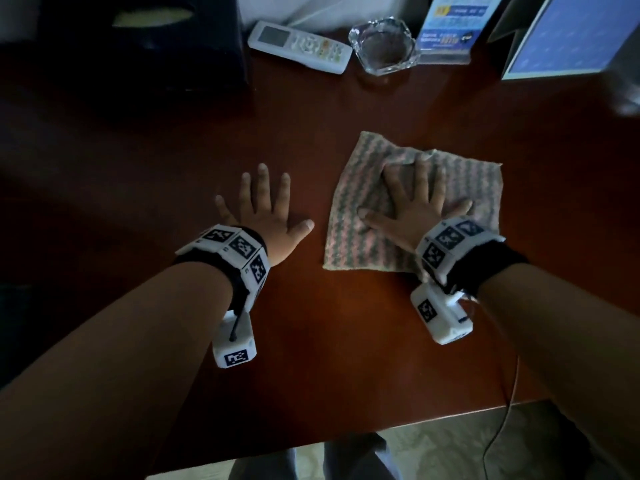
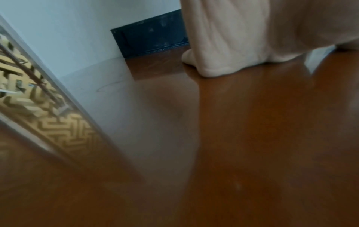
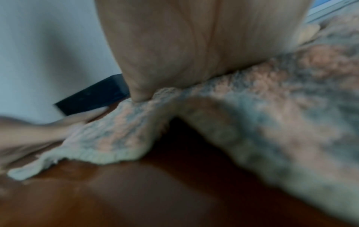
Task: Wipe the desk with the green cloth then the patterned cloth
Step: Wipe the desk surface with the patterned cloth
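Note:
The patterned cloth (image 1: 374,233), striped pink and grey-green, lies spread on the dark red-brown desk (image 1: 311,140) right of centre. My right hand (image 1: 415,199) presses flat on it with fingers spread. In the right wrist view its palm (image 3: 194,46) bears down on the cloth (image 3: 272,107), whose near edge is lifted in a fold. My left hand (image 1: 263,209) rests flat on the bare desk just left of the cloth, fingers spread and holding nothing. Its palm (image 2: 233,38) shows in the left wrist view. No green cloth is in view.
At the desk's far edge stand a black tissue box (image 1: 156,39), a white remote (image 1: 298,46), a glass ashtray (image 1: 384,45), a blue card in a stand (image 1: 450,26) and a blue-faced frame (image 1: 568,32). The near desk edge (image 1: 346,434) runs below my forearms.

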Demonstrator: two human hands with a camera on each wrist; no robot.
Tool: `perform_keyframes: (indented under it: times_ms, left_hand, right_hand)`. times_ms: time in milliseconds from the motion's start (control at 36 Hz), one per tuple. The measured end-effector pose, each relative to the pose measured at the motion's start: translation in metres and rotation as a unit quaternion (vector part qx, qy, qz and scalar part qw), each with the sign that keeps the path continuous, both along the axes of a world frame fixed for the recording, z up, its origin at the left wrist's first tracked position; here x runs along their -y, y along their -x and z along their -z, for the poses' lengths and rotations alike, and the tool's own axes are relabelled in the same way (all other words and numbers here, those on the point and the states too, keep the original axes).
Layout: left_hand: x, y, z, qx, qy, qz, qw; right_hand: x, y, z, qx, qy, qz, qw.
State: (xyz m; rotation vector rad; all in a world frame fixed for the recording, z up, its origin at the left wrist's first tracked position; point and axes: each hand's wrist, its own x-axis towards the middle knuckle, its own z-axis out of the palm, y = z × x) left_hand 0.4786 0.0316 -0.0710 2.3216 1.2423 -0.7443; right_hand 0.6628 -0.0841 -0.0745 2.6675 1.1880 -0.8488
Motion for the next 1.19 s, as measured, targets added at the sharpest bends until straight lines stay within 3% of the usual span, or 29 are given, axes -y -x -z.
perform_keyframes:
  times_ms: [361, 444, 667, 861, 1194]
  left_hand:
    - [0.004, 0.003, 0.006, 0.036, -0.021, -0.005, 0.999]
    - [0.003, 0.004, 0.006, 0.036, -0.021, -0.005, 0.999]
    - [0.004, 0.002, 0.003, 0.011, -0.019, -0.007, 1.0]
    - [0.004, 0.0, -0.001, -0.004, -0.009, -0.008, 1.0]
    - [0.004, -0.002, -0.002, -0.019, -0.011, -0.01, 1.0]
  right_hand:
    - [0.099, 0.128, 0.004, -0.05, -0.044, -0.175, 0.982]
    - [0.129, 0.127, 0.007, -0.044, -0.061, -0.177, 0.981]
    - [0.173, 0.066, -0.006, -0.042, 0.035, -0.09, 0.994]
    - [0.144, 0.052, -0.01, -0.038, 0.058, -0.011, 0.998]
    - [0.047, 0.027, -0.006, -0.044, 0.021, -0.049, 0.998]
